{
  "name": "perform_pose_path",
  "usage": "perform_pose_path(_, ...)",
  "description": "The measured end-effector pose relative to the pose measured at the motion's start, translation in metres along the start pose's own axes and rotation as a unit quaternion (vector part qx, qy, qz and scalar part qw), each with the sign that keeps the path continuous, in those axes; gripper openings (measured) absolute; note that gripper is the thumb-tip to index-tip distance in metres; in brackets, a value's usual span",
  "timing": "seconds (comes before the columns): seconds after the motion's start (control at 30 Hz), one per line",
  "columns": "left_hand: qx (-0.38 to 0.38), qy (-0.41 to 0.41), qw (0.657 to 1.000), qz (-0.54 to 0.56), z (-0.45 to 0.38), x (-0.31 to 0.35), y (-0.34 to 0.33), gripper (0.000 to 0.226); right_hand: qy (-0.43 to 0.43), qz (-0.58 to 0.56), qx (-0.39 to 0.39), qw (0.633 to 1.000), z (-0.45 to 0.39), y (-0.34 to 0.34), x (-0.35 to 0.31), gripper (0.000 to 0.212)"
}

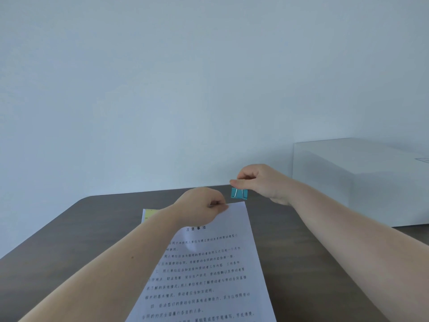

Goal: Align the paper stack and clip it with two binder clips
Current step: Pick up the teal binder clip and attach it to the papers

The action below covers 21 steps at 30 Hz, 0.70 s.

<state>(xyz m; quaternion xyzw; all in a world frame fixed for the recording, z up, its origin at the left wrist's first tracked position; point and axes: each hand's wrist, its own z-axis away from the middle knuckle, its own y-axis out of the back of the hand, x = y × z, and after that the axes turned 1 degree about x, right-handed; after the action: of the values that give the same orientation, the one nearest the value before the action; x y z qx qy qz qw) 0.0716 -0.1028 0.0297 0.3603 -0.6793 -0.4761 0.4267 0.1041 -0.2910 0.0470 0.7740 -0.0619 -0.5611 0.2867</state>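
Observation:
A white paper stack (pixel 209 270) with printed text lies on the dark table and runs from the bottom edge of the view up toward the middle. My left hand (pixel 199 205) pinches the stack's far edge near its top left part. My right hand (pixel 260 182) squeezes the wire handles of a teal binder clip (pixel 239 193), which hangs just above the stack's far right corner. I cannot tell if the clip's jaws touch the paper. No other clip is in view.
A yellow and white pad (pixel 148 214) peeks out from under my left forearm at the stack's far left. A large white box (pixel 362 182) stands at the right on the brown table (pixel 92 240). A plain pale wall rises behind.

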Motion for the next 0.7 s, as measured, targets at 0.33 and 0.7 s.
perform_pose_path(0.33,-0.002,-0.025,1.0,-0.015,0.001,-0.006,-0.004,0.03,0.013,0.012,-0.062,0.998,-0.007,-0.01,0.005,0.022)
perform_pose_path(0.7,-0.01,-0.028,0.999,-0.014,0.004,-0.007,0.001,0.031,0.033,0.012,-0.053,0.998,-0.011,-0.012,0.006,0.024)
